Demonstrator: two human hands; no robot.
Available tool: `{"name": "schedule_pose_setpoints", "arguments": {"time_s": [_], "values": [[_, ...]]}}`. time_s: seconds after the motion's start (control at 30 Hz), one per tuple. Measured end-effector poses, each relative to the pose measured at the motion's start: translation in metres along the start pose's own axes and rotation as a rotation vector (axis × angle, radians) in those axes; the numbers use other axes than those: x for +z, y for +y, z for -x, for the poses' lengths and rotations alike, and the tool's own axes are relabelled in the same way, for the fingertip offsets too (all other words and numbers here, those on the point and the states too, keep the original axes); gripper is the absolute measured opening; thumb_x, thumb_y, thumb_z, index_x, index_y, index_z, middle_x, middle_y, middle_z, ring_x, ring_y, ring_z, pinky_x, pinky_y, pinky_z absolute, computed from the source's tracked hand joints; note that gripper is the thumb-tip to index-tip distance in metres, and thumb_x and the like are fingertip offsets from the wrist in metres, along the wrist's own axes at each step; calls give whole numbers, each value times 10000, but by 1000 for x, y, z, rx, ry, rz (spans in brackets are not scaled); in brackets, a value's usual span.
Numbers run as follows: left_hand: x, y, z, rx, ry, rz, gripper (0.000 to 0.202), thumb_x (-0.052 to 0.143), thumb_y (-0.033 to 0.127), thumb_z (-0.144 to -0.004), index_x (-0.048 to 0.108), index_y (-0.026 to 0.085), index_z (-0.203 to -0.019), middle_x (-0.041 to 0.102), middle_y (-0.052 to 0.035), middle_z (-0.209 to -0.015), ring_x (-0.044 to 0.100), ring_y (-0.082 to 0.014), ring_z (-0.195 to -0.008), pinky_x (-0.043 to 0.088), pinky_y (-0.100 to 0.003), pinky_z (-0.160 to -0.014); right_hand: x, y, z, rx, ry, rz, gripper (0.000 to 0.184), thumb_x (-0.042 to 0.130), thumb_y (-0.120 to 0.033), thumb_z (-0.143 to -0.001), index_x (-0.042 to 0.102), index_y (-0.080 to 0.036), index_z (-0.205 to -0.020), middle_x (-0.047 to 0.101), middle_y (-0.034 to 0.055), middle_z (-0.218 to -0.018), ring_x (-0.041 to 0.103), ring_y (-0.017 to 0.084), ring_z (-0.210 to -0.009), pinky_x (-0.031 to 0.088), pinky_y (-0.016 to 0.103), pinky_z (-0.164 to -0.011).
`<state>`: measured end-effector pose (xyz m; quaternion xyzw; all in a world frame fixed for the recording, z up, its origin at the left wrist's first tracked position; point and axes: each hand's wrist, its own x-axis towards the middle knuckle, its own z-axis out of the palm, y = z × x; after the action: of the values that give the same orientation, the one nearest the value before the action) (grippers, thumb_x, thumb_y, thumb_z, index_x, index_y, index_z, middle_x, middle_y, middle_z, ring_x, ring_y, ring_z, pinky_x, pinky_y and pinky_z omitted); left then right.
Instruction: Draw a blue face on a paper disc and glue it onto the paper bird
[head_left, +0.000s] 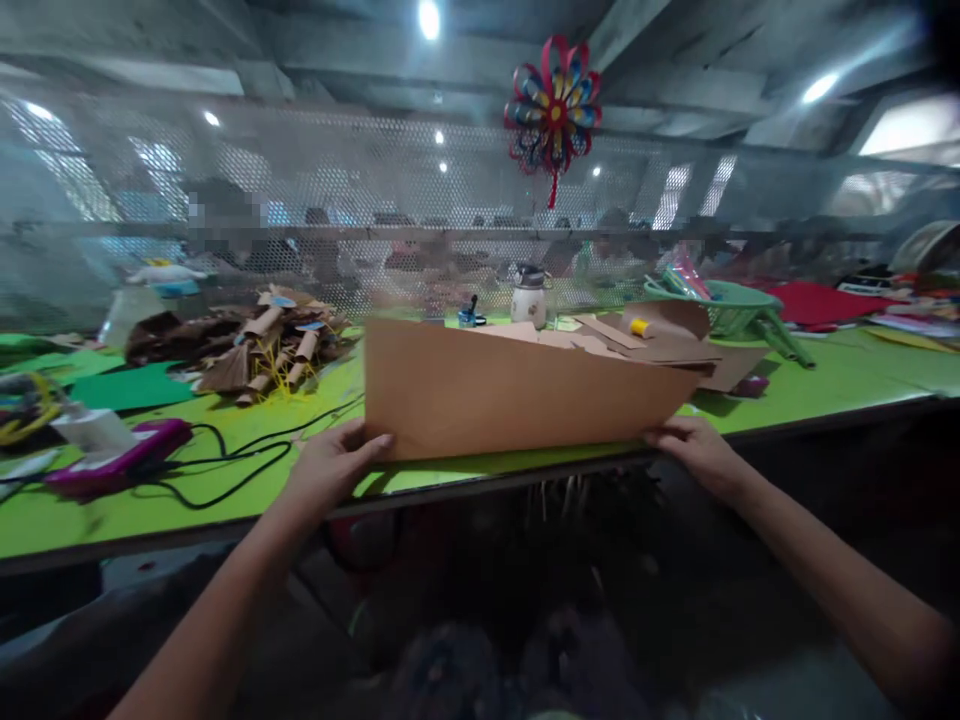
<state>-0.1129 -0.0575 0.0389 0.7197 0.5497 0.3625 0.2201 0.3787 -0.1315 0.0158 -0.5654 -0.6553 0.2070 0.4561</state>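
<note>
A large brown paper sheet stands tilted up from the front edge of the green table. My left hand pinches its lower left corner, thumb on the front face. My right hand grips the lower right corner, fingers closed on the edge. Both forearms reach in from below the table edge.
A pile of brown paper rolls and scraps lies at the back left. A magenta tool with black cords sits left. Brown card pieces, a green basket and a white jar stand behind. Mesh screen backs the table.
</note>
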Motion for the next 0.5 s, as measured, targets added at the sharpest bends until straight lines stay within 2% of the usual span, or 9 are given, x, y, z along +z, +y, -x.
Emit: {"name": "schedule_pose_setpoints", "arguments": {"time_s": [0.07, 0.13, 0.2, 0.27, 0.4, 0.5], "values": [[2, 2, -3, -31, -10, 39, 599, 636, 740, -761, 767, 178, -923, 803, -57, -882, 721, -252, -802, 563, -327, -708, 9, 0, -10, 19, 49, -37, 458, 751, -655, -789, 830, -207, -839, 828, 93, -902, 757, 318, -883, 613, 465, -852], [3, 1, -2, -56, -4, 51, 579, 646, 739, -808, 737, 173, -887, 763, -45, -823, 688, -210, -729, 547, -332, -685, 19, 0, -18, 34, 79, -63, 480, 737, -672, -799, 784, -196, -765, 796, 73, -809, 727, 261, -760, 600, 411, -751], [3, -1, 1, -72, 6, 57, 563, 643, 732, -857, 713, 174, -869, 722, -24, -788, 656, -182, -686, 534, -334, -677, 26, 3, -24, 53, 95, -73, 490, 739, -655, -830, 706, -189, -683, 704, 23, -654, 642, 185, -604, 551, 345, -631], [2, -2, 4, -81, 22, 60, 556, 629, 727, -880, 708, 177, -852, 704, -14, -773, 640, -175, -676, 520, -328, -665, 30, 8, -28, 71, 103, -72, 475, 732, -592, -900, 641, -183, -674, 596, -41, -579, 556, 127, -522, 498, 288, -566], [1, 4, 4, -81, 63, 59, 558, 644, 739, -794, 716, 190, -726, 707, -23, -703, 670, -238, -736, 516, -338, -673, 30, 18, -30, 97, 138, -72, 403, 686, -476, -1003, 622, -165, -755, 585, -64, -647, 571, 109, -551, 510, 262, -580], [3, 10, -2, -56, 61, 89, 555, 662, 722, -738, 779, 190, -846, 798, -52, -871, 720, -303, -906, 558, -363, -803, 29, 19, -29, 95, 194, -81, 393, 681, -476, -1004, 624, -164, -771, 609, -50, -694, 602, 124, -608, 527, 281, -624]]}}
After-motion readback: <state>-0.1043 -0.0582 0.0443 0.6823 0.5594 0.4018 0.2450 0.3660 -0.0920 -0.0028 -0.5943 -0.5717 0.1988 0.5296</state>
